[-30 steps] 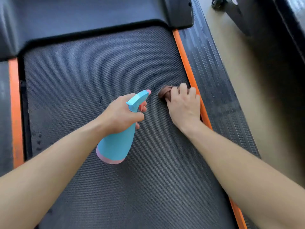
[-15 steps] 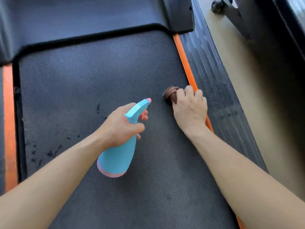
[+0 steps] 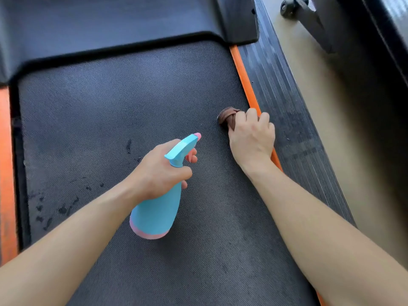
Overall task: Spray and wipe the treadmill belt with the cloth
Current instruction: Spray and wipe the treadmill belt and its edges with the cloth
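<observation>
the left hand (image 3: 162,171) is wrapped around the neck of a light blue spray bottle (image 3: 157,204) with a pink base and pink nozzle tip, fingers curled on the trigger side and thumb across the front, holding it tilted above the treadmill belt (image 3: 110,120) with the nozzle pointing far and a bit right. the right hand (image 3: 251,138) is fisted down on a bunched-up brown cloth (image 3: 228,119), pressing it onto the belt right at its right edge, just beside the orange strip (image 3: 244,82) that runs along that side. only a lump of the cloth pokes out past the knuckles on the far-left side of the hand. the belt is dark and textured, with a few darker wet-looking specks and smears on the near-left part (image 3: 59,206) and one small mark (image 3: 128,145) just left of the bottle hand. right of the orange strip is the ribbed side rail (image 3: 284,102), then a tan floor (image 3: 331,120). at the far end sits the black motor cover (image 3: 110,29). another orange strip (image 3: 6,173) shows on the left edge.
</observation>
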Tool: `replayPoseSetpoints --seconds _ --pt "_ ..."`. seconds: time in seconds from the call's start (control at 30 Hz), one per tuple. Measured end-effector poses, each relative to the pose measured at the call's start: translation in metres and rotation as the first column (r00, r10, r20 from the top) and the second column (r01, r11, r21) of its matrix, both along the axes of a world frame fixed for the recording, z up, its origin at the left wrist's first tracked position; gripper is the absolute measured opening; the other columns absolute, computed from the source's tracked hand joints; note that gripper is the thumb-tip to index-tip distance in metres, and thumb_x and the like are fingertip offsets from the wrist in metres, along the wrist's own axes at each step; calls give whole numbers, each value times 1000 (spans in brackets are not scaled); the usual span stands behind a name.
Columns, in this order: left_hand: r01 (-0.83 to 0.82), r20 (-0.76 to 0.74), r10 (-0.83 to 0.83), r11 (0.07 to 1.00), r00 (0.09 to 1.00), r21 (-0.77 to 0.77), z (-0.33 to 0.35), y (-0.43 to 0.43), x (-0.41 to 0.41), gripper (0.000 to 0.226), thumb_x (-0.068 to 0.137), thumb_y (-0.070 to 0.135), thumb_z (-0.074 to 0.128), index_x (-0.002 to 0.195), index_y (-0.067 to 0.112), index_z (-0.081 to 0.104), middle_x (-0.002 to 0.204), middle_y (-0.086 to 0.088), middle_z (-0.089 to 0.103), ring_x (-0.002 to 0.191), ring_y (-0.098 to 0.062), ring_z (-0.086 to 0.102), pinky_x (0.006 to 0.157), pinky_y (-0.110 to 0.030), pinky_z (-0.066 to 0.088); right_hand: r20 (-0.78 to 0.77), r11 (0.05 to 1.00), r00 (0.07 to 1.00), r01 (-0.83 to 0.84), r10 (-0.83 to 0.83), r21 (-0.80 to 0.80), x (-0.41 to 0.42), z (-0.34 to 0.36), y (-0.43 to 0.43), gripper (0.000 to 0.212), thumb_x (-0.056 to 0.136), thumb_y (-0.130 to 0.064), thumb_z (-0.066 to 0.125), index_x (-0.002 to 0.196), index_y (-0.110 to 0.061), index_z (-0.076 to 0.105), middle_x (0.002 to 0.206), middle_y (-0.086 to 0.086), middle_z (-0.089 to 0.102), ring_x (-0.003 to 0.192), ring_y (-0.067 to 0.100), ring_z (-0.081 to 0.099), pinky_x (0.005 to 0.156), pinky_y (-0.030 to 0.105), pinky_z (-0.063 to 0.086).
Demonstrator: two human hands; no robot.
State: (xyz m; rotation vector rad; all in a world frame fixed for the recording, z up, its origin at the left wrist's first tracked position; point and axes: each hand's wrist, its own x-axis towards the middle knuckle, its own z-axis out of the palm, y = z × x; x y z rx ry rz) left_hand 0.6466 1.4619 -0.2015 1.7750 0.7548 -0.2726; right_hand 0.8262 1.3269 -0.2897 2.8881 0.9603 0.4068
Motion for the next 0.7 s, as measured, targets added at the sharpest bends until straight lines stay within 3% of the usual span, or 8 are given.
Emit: replayPoseSetpoints --seconds 0.23,0.37,0.47,0.53,0.63,0.7 --pt "-21 12 21 999 1000 -27 -2 8 -6 34 82 2 67 112 19 69 109 9 73 62 -25 76 75 -32 59 -151 996 984 -89 91 20 -69 0 -96 28 86 -38 68 93 -12 60 93 10 57 80 34 51 64 43 45" --pt "-28 -3 28 998 1000 -50 -3 8 -11 42 74 13 66 115 19 69 108 10 73 63 -24 76 78 -35 59 -78 990 990 -109 117 91 -45 -10 -51 29 89 -39 60 92 -10 60 89 11 56 77 33 52 61 41 42" --pt "-34 -15 34 999 999 -34 -5 9 -12 43 83 1 67 123 16 67 110 6 74 63 -23 76 76 -29 59 -87 983 986 -127 139 130 -21 -14 -15 32 91 -41 56 91 -9 60 90 12 57 76 34 53 63 42 43" --pt "-38 -29 37 999 999 -37 -4 8 -11 43 81 5 68 122 18 68 111 4 74 63 -23 76 73 -26 59 -128 979 980 -135 155 152 -24 -14 -19 34 93 -44 54 93 -10 60 93 12 57 77 35 53 68 44 45" --pt "-17 -36 15 999 999 -48 1 6 -14 47 69 18 63 116 20 69 111 5 74 64 -24 77 76 -33 60 -234 955 930 -251 284 158 -67 -18 -60 33 95 -45 53 96 -13 60 97 10 56 82 36 52 75 48 47" --pt "-27 -31 26 999 999 -45 2 6 -18 45 75 12 66 120 19 68 110 4 74 64 -24 77 75 -32 60 -303 921 869 -371 390 120 -91 -24 -83 32 98 -45 51 98 -14 58 97 9 56 85 38 55 76 50 47"
